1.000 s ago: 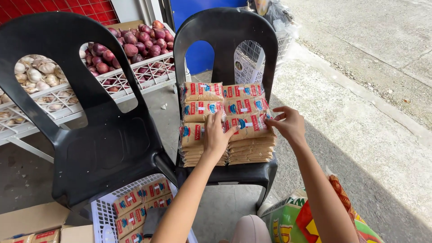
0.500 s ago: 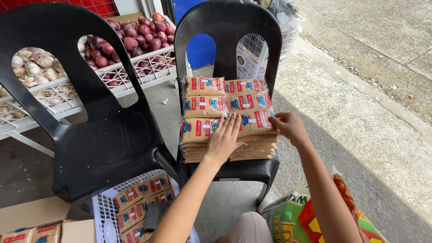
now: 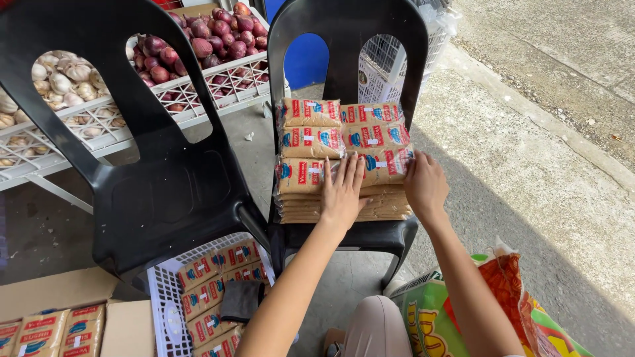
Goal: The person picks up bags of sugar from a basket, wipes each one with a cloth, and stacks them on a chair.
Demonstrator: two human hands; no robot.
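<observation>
hands shifted lower, tan packets stacked

left chair seat free, chair back blocks

Setting: open-air market stall or roadside shop front. Evidence: white wire racks with loose red onions and garlic bulbs; stacks of packaged biscuits laid out on a black plastic chair; more packs in a white basket and cardboard box; printed sacks; bare concrete pavement.
</observation>
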